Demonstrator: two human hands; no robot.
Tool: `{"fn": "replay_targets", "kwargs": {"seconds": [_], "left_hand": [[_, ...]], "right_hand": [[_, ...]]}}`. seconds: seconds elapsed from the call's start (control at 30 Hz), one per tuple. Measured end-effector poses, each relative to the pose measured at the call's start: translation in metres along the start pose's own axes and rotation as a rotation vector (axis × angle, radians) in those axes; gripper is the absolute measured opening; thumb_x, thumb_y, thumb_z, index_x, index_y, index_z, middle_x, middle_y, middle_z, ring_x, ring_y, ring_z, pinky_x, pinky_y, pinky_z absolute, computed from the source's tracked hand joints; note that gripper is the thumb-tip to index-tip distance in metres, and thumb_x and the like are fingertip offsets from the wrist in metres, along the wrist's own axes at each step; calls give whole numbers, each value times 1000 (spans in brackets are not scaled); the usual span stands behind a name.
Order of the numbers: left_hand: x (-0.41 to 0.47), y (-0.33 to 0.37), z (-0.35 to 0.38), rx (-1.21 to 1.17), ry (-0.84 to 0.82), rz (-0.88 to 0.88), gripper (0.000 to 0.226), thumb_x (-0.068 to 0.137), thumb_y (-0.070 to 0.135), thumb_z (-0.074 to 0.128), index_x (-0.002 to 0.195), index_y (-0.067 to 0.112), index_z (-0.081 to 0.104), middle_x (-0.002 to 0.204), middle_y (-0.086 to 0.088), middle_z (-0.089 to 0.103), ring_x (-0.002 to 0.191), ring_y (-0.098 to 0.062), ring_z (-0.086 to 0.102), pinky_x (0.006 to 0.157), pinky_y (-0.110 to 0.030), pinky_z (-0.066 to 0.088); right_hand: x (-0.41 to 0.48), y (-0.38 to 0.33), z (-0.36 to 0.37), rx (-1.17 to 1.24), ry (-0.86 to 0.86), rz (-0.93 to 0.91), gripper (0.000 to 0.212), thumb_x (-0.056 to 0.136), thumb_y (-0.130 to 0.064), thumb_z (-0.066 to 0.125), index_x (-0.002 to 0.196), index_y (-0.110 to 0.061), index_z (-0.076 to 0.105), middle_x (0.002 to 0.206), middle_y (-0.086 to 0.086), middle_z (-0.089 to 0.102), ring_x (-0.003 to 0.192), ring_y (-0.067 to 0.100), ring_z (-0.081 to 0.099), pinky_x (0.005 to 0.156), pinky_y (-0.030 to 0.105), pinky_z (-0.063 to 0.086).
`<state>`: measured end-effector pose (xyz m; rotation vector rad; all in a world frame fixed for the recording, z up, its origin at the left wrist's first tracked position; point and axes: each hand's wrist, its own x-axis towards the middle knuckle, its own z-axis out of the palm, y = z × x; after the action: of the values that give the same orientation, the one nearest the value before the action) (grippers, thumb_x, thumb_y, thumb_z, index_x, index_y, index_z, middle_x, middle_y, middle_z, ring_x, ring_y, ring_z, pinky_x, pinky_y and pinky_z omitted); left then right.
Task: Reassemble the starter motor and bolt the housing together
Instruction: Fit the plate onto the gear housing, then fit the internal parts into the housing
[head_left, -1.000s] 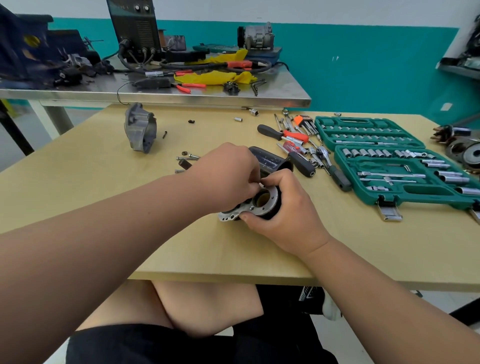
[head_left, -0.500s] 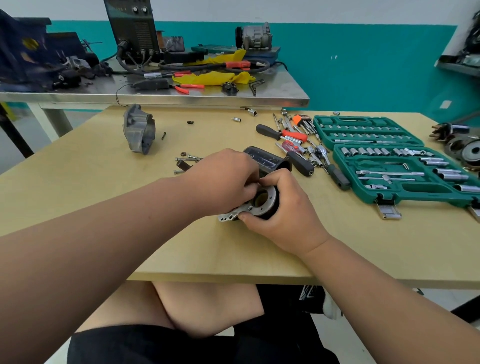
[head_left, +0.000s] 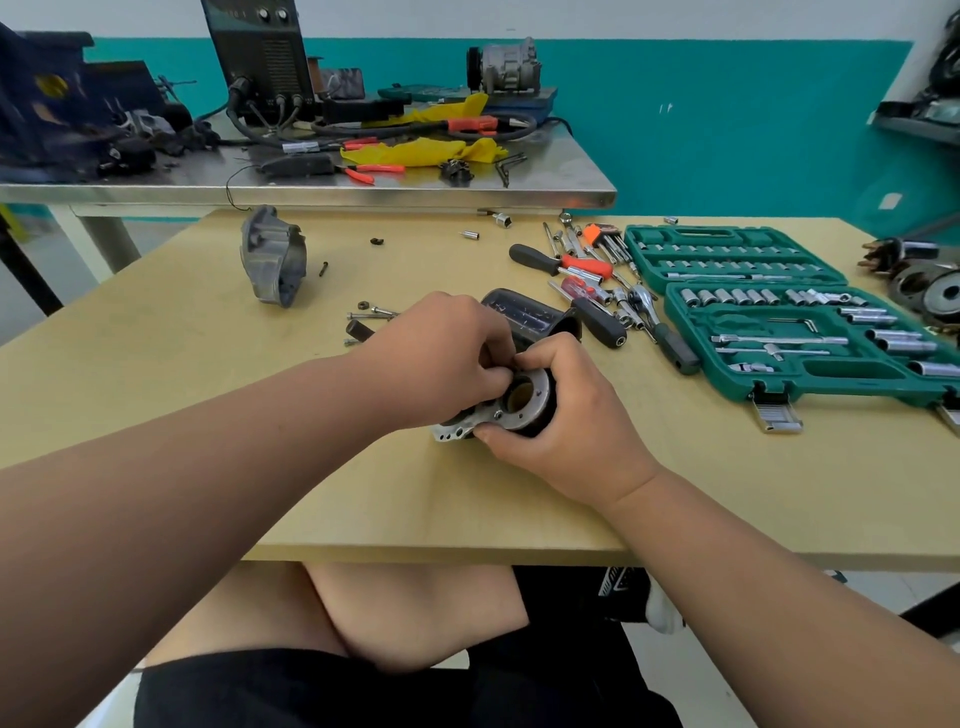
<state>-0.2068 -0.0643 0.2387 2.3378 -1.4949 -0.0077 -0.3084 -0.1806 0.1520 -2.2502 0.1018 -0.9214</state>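
Note:
The starter motor body (head_left: 524, 400), a black cylinder with a silver end plate, lies in the middle of the wooden table (head_left: 182, 364). My right hand (head_left: 561, 415) wraps around its right side and grips it. My left hand (head_left: 447, 358) covers its left side, with the fingertips pinched at the round opening of the plate; what they pinch is hidden. A black cylindrical housing (head_left: 524, 317) lies just behind the hands. A grey cast end housing (head_left: 272, 257) stands at the far left. Loose bolts and a nut (head_left: 371, 312) lie left of my left hand.
An open green socket set case (head_left: 779, 312) fills the right side. Screwdrivers, a ratchet and hex keys (head_left: 597, 280) lie between it and the motor. More metal parts (head_left: 924, 280) sit at the right edge. A cluttered steel bench (head_left: 363, 176) stands behind.
Both hands stay on the motor body. My left fingers have shifted slightly at the plate's opening, and the body has tilted a little.

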Motion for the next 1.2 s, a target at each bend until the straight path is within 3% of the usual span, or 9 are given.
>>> {"fn": "replay_targets", "kwargs": {"seconds": [0.17, 0.27, 0.37, 0.63, 0.8, 0.9, 1.0, 1.13, 1.2], "left_hand": [[10, -3, -10, 90, -134, 0, 4, 91, 27, 59, 87, 26, 59, 83, 8, 60, 70, -4, 53, 55, -20, 42], [18, -5, -21, 214, -221, 2, 14, 91, 28, 52, 98, 19, 59, 97, -1, 60, 81, -17, 57, 67, -30, 48], [20, -17, -36, 212, -269, -10, 11, 92, 30, 49, 89, 23, 57, 91, 0, 59, 80, -16, 55, 63, -30, 44], [-10, -51, 15, -197, 57, -192, 15, 100, 35, 41, 86, 30, 45, 79, 4, 62, 69, -11, 56, 57, -30, 44], [-13, -46, 37, -422, 300, -270, 14, 97, 30, 43, 85, 26, 50, 76, 1, 66, 65, -7, 57, 53, -28, 44], [-8, -39, 22, -984, 515, -509, 20, 94, 16, 42, 81, 11, 56, 74, -2, 65, 63, -4, 60, 46, -18, 47], [-6, -26, 0, -1709, 551, -615, 25, 101, 19, 40, 79, 10, 50, 77, -9, 64, 77, -25, 64, 60, -35, 54], [-8, -10, -21, -2119, 189, -622, 27, 101, 23, 37, 86, 10, 55, 102, -18, 67, 98, -38, 63, 67, -52, 52], [-11, -11, -31, -2304, 101, -554, 34, 98, 20, 36, 92, 1, 64, 90, -21, 70, 87, -34, 67, 72, -48, 54]], "right_hand": [[15, 4, -9, -50, -153, -78, 54, 67, -35, 83, 105, -17, 51, 103, -5, 51, 89, 3, 48, 77, 16, 43], [36, 10, -18, -347, -416, -168, 77, 68, -48, 80, 129, -14, 47, 120, 0, 53, 107, 5, 40, 94, 15, 29], [37, 16, -21, -600, -396, -316, 94, 62, -57, 80, 136, -14, 42, 115, 5, 63, 106, 15, 49, 94, 12, 22], [21, 28, -29, -605, -284, -297, 69, 71, -54, 73, 125, -17, 53, 118, -2, 63, 112, 11, 47, 99, 23, 32], [9, 21, -39, -482, -180, -53, 75, 70, -49, 77, 134, -24, 47, 122, -9, 57, 112, 6, 49, 95, 11, 31], [16, 4, -42, -125, 103, 257, 70, 67, -50, 75, 129, -44, 44, 112, -28, 53, 101, -8, 52, 87, 15, 39], [38, -23, -35, 61, 241, 236, 57, 66, -55, 67, 118, -49, 45, 104, -34, 53, 101, -19, 51, 84, 13, 44], [70, -79, -17, 23, 45, -26, 56, 76, -40, 68, 126, -40, 42, 110, -29, 50, 104, -11, 48, 88, 5, 38], [79, -96, -6, -132, -173, -170, 58, 81, -33, 67, 132, -33, 40, 127, -16, 49, 120, 1, 40, 106, 24, 33]]}}
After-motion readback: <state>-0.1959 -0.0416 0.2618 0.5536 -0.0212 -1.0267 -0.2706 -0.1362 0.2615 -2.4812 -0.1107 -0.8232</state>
